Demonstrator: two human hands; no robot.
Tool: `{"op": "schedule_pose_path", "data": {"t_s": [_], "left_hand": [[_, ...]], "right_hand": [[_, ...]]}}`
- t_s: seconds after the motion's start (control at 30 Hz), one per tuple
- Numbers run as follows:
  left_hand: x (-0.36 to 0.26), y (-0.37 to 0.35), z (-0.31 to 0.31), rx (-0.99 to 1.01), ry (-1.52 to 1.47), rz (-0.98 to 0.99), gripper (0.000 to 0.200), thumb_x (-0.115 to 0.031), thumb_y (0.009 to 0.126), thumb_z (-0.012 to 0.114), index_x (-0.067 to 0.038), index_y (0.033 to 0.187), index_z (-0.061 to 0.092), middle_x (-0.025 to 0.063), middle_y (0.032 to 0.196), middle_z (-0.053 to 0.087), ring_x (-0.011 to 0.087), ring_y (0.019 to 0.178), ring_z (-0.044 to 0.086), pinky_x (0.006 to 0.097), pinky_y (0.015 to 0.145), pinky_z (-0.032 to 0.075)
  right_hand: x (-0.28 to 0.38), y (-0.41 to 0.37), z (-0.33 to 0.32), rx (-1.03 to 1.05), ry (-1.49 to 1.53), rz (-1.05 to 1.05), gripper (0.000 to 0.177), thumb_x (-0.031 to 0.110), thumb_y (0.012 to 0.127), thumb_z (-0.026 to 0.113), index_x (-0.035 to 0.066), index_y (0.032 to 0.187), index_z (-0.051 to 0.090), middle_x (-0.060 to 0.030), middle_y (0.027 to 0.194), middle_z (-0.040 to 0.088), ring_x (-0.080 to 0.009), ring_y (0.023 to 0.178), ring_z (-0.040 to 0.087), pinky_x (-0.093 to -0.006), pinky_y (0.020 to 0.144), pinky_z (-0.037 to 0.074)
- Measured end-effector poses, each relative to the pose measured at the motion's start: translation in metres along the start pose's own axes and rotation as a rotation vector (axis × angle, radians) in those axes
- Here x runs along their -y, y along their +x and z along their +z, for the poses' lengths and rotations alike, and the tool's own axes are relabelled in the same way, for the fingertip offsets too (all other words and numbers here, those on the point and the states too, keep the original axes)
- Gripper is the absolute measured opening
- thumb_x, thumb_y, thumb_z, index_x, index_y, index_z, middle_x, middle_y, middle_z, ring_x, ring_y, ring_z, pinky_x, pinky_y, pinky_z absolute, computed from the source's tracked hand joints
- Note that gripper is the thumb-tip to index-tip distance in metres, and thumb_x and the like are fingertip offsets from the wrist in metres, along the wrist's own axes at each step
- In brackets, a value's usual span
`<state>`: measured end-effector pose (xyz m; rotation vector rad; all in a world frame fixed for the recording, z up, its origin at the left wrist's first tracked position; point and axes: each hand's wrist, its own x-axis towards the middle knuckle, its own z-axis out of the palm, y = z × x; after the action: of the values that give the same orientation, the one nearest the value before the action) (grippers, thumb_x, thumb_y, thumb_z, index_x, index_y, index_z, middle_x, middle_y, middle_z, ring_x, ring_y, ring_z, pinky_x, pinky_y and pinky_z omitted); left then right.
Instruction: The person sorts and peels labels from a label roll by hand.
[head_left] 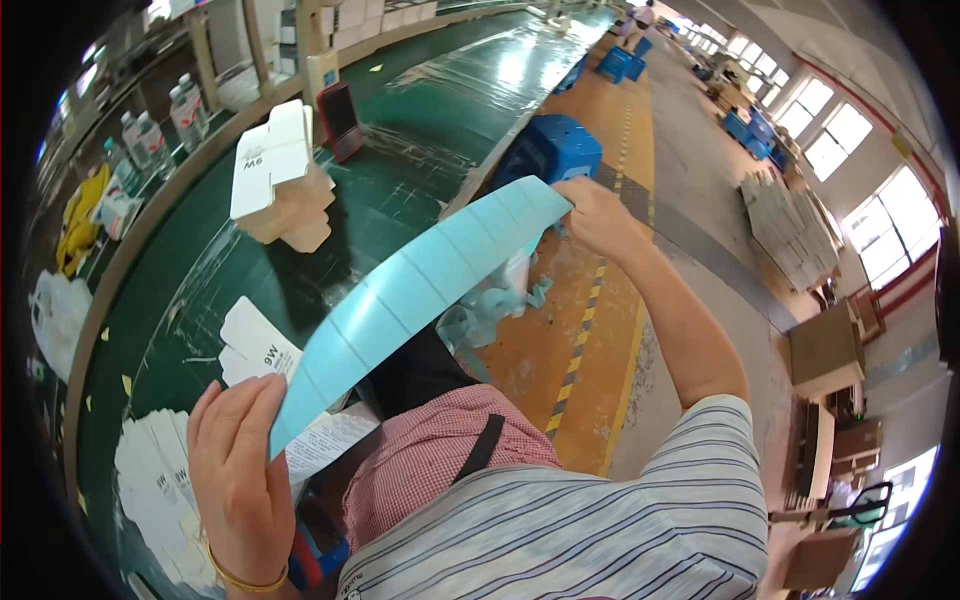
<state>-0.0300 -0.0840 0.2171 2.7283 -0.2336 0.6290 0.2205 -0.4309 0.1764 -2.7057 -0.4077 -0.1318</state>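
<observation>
A long light-blue strip [420, 275] with thin dark cross lines, like label backing, stretches in a curve between my hands. Its far end is pinched in the closed fingers of my right hand [600, 220], raised beyond the table edge. At the near end, the thumb and fingers of my left hand [240, 470] are closed on the strip, low over the table. Beside these fingers lies a flat white carton [262, 345] printed 9W. Beneath the strip's lower end is a white printed sheet [330, 440], partly covered.
The green table [400, 100] carries a stack of white cartons [275, 175], a red-framed device [342, 120] and more flat cartons [160, 490]. Bottles [150, 140] line a shelf on the left. Crumpled bluish strips [490, 315] hang near a blue bin [555, 150].
</observation>
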Motion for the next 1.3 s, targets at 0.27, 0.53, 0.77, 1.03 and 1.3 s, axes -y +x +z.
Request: {"op": "schedule_pose_path", "data": {"t_s": [0.27,0.53,0.77,1.03,1.3], "left_hand": [[0.003,0.020,-0.009,0.116,-0.088,0.203,0.036,0.005,0.078,0.055,0.003,0.113,0.063,0.0166,0.109,0.063,0.0329,0.103,0.060,0.0476,0.104,0.039],[-0.005,0.025,0.013,0.146,-0.110,0.262,0.037,0.004,0.080,0.053,0.003,0.115,0.062,0.0164,0.112,0.062,0.0318,0.106,0.059,0.0463,0.104,0.038],[-0.006,0.025,0.004,0.130,-0.074,0.200,0.036,0.001,0.085,0.049,0.003,0.119,0.060,0.0163,0.117,0.061,0.0314,0.111,0.057,0.0446,0.105,0.037],[0.013,0.041,-0.013,0.161,-0.020,0.046,0.035,-0.003,0.091,0.044,0.003,0.122,0.059,0.0162,0.123,0.059,0.0310,0.118,0.054,0.0426,0.106,0.036],[0.031,0.077,-0.004,0.236,0.028,-0.045,0.035,-0.006,0.097,0.040,0.003,0.126,0.057,0.0160,0.130,0.057,0.0306,0.124,0.051,0.0407,0.108,0.035]], "right_hand": [[-0.017,-0.046,-0.009,-0.279,0.186,0.098,0.022,0.015,0.087,0.056,0.003,0.104,0.063,-0.0207,0.095,0.066,-0.0349,0.091,0.065,-0.0406,0.080,0.051],[-0.062,-0.049,-0.069,-0.591,-0.195,0.024,0.020,0.007,0.080,0.060,0.006,0.098,0.066,-0.0159,0.101,0.065,-0.0385,0.098,0.061,-0.0428,0.083,0.049],[-0.110,-0.034,-0.083,-0.376,-0.446,0.253,0.020,0.009,0.078,0.064,0.012,0.096,0.070,-0.0127,0.102,0.067,-0.0346,0.097,0.063,-0.0431,0.081,0.050],[-0.180,-0.025,-0.074,-0.336,-0.515,0.321,0.025,0.010,0.079,0.062,0.013,0.103,0.069,-0.0100,0.111,0.065,-0.0327,0.103,0.062,-0.0418,0.084,0.050],[-0.222,0.015,-0.049,-0.512,0.739,0.530,0.038,-0.004,0.084,0.052,0.002,0.120,0.061,-0.0096,0.097,0.067,-0.0135,0.054,0.061,-0.0276,0.045,0.043]]}}
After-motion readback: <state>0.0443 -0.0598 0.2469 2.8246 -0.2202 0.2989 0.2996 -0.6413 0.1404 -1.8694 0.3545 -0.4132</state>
